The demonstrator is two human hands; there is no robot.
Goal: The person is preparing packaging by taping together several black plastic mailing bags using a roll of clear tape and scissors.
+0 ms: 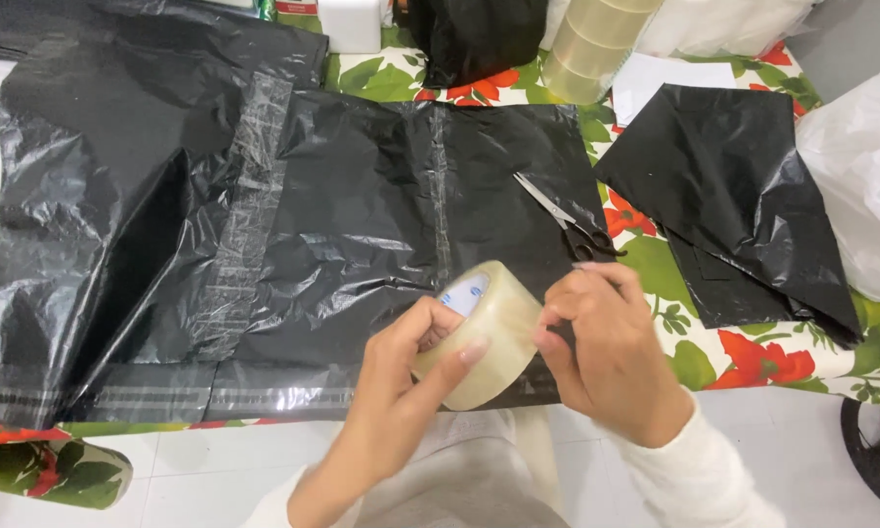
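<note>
My left hand (401, 376) grips a roll of clear packing tape (493, 328) near the table's front edge, fingers wrapped round its rim. My right hand (601, 347) touches the roll's right side, fingertips pinched at the tape's surface. Under and behind the roll lies a large black plastic sheet (362, 215) made of bags joined by strips of clear tape (249, 205). A pair of scissors (567, 220) with black handles rests on the sheet's right part, just beyond my right hand.
A folded black plastic piece (743, 205) lies to the right on the floral tablecloth (752, 357). A stack of clear tape rolls (596, 44), a black bag (474, 34) and a white box (352, 24) stand at the back. A white plastic bag (865, 176) sits far right.
</note>
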